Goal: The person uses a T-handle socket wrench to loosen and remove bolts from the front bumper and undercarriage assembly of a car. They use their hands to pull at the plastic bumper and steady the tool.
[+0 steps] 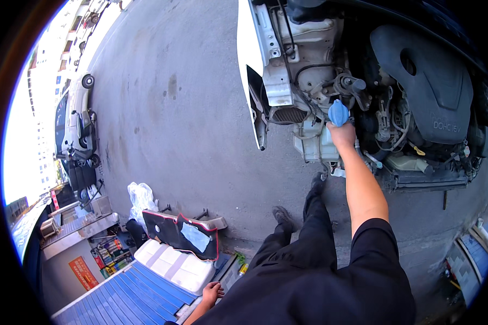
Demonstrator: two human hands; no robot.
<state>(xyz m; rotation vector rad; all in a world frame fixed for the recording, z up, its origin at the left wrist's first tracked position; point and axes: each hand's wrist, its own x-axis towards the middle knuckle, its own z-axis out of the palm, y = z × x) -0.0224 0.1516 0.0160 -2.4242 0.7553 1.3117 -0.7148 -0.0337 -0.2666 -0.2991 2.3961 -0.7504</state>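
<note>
My right hand (342, 135) reaches into the open front of a car and is closed on a round blue cap (339, 112). Beneath that hand is a whitish plastic reservoir (312, 142); whether the cap sits on its neck I cannot tell. Metal brackets and hoses surround the cap, and the black engine cover (431, 81) lies to its right. Low at my left side hangs my left hand (212, 293), its fingers curled in with nothing visible in them. The nearest thing to it is a pale padded seat (173, 265).
The car's white body panel (250, 38) juts out left of the engine bay. A black mat with red edging (173, 230), a clear plastic bag (141, 200) and blue slatted panels (130, 298) lie at lower left. Parked vehicles (78, 124) stand far left.
</note>
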